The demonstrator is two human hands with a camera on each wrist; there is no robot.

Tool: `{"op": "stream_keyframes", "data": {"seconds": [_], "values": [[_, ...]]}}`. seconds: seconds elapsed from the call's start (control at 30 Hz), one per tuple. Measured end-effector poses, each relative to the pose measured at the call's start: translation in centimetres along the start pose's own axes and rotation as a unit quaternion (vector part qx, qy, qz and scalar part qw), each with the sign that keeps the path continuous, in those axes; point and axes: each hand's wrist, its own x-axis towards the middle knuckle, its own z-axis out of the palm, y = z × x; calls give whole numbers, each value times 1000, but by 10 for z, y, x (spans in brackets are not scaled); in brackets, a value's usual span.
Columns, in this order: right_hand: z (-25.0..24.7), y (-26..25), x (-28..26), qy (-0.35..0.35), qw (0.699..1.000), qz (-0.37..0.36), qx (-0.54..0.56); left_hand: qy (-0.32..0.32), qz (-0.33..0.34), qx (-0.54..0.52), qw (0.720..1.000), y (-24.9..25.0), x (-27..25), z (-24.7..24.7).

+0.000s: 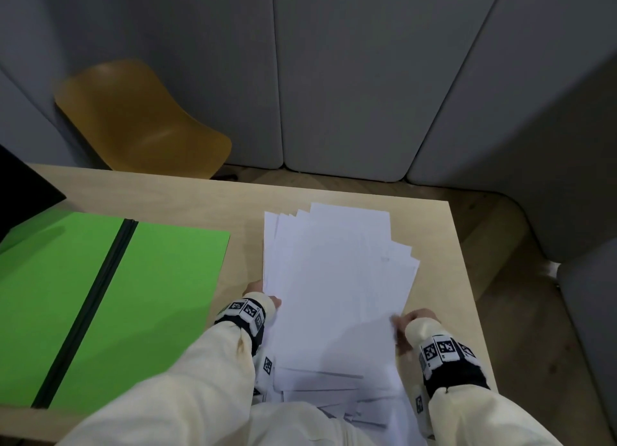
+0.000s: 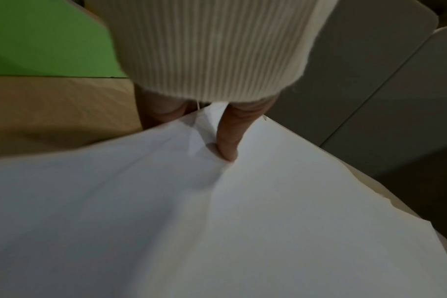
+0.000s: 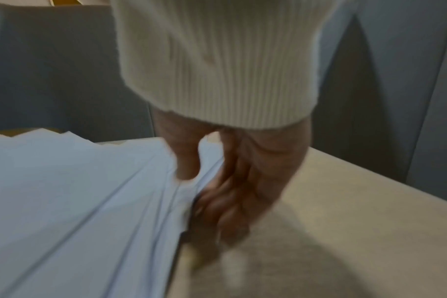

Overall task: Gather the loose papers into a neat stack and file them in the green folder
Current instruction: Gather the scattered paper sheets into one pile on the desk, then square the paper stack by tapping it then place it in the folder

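Observation:
A fanned sheaf of white papers [image 1: 337,278] is held tilted above the right half of the table, its far corners uneven. My left hand [image 1: 267,300] pinches its left edge, thumb [image 2: 227,145] on top and fingers underneath. My right hand [image 1: 405,323] grips the right edge, thumb [image 3: 185,161] over the sheets [image 3: 77,191] and fingers below. More loose sheets [image 1: 320,389] lie scattered under the sheaf near the table's front edge. The green folder [image 1: 100,295] lies open and flat on the left, with a dark spine down its middle.
The light wooden table [image 1: 200,195] has a bare strip between folder and papers. A mustard chair [image 1: 140,121] stands behind the table's far left. A black object [image 1: 23,192] juts in at the left edge. Grey padded panels [image 1: 367,78] form the back wall.

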Motion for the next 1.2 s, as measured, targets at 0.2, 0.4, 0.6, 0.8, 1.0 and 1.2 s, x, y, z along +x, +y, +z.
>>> {"op": "stream_keyframes", "data": {"seconds": [0.2, 0.4, 0.6, 0.8, 1.0, 1.2], "values": [[2, -27, -15, 40, 996, -2, 82, 11, -20, 9, 1000, 14, -17, 2], [9, -44, -20, 24, 996, 34, 75, 6, 24, 60, 998, 27, -29, 5], [-2, -38, -27, -69, 994, 36, 81, -41, 15, 56, 997, 29, -26, -1], [9, -15, -3, -72, 985, -9, 156, -32, 22, 50, 998, 30, -32, -8], [-5, -19, -40, -6, 975, -26, 219, -53, 52, 29, 997, 37, -41, -23], [-11, -16, -51, -34, 966, -59, 250, -24, 73, -4, 997, 42, -42, -44]]}}
